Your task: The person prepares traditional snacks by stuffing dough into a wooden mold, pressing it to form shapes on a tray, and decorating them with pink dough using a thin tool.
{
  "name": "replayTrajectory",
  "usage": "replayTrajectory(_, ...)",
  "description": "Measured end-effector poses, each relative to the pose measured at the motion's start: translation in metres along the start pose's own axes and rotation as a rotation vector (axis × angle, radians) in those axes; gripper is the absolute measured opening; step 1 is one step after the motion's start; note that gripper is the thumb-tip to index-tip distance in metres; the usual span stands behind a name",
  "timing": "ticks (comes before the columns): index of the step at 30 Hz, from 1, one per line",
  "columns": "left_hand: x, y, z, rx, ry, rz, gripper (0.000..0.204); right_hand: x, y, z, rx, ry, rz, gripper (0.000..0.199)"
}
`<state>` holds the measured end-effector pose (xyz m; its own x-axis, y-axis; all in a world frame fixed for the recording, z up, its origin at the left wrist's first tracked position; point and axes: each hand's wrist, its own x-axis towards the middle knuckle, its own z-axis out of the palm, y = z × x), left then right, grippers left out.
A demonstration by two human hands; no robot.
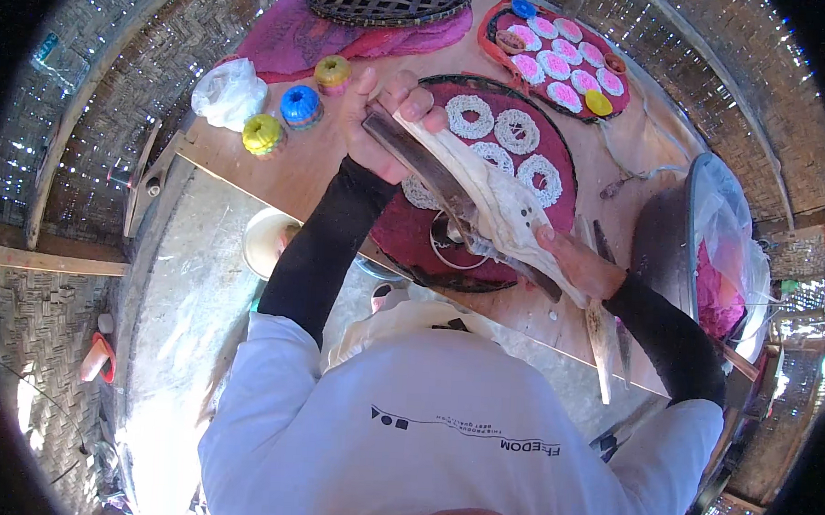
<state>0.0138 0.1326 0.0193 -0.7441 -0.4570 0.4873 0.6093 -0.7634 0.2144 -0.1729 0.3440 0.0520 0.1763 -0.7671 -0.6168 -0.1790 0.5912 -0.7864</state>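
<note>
The left hand [381, 132] is curled round the upper end of a bundle of pale cloth [489, 183] and a dark bar [421, 161], held slantwise above a round tray [556, 126]; the right hand [585, 267] grips its lower end, thumb on the cloth. The bar looks stiff and probably woody, the cloth soft and likely to slip or sag, so a hold at both ends, pinching cloth and bar together, should suit; its weight is hard to judge. On the wooden worktop [241, 178], from the left, sit a white plastic bag [229, 93] and three ribbed round containers [301, 107], then the tray with white lacy rings [516, 131] on dark red cloth, a smaller tray of pink-and-white rounds [559, 66] farther back, and a large tub [663, 222]. Woven walls [116, 88] that let in specks of daylight surround it all.
</note>
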Motion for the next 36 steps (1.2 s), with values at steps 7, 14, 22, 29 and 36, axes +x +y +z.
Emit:
replayTrajectory(7,-0.014,-0.017,-0.007,-0.04,0.223,0.048,0.032,-0.015,-0.007,-0.005,0.026,-0.024,0.052,0.064)
replayTrajectory(14,-0.009,-0.034,-0.021,-0.134,0.202,0.094,0.028,-0.031,-0.031,-0.017,-0.179,0.113,0.133,0.067)
replayTrajectory(22,-0.006,-0.005,-0.009,0.056,0.064,0.115,0.029,-0.005,-0.024,0.0,-0.359,0.29,-0.116,0.071)
replayTrajectory(29,-0.024,0.011,-0.001,0.083,0.153,0.127,0.023,0.007,-0.021,0.016,-0.35,0.266,-0.101,0.072)
replayTrajectory(36,-0.043,-0.019,-0.016,-0.084,0.257,0.137,0.058,-0.021,-0.03,0.002,-0.376,0.204,0.015,0.07)
